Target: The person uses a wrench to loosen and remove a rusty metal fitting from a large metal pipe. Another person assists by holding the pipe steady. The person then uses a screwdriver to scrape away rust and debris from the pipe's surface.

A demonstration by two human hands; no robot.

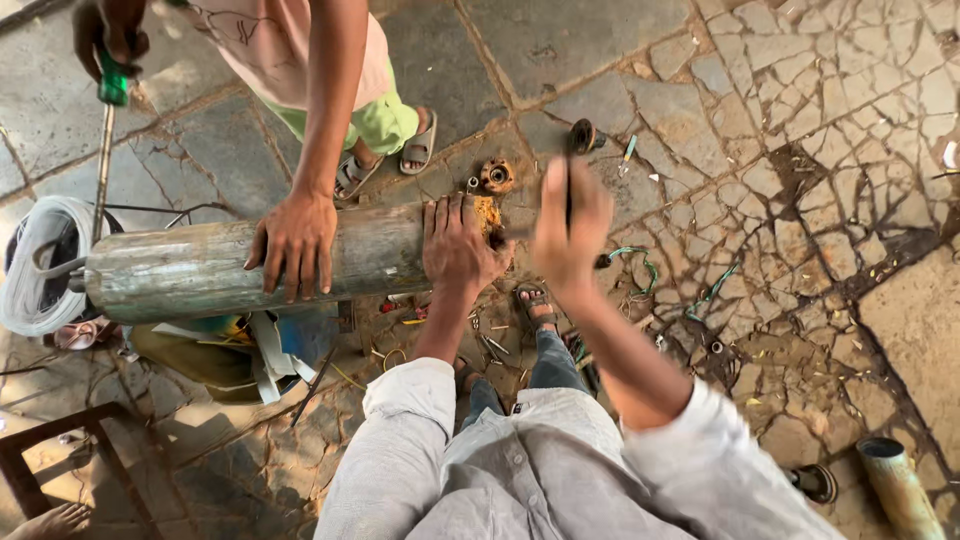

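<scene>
steel cylinder (250, 268) under left hand (458, 243); right hand (568, 225) grips dark tool (568, 190).

No signs or screens in view. No clear labels either. Only package-like stuff: a small heap of flat wrappers (262, 352) on the stone floor (600, 60), just under the long grey cylinder (220, 268), left of centre. Pieces look flat and crumpled, colours blue, white, yellow and a dull olive one lying beside them. Too jumbled to tell separate packs apart.
</scene>
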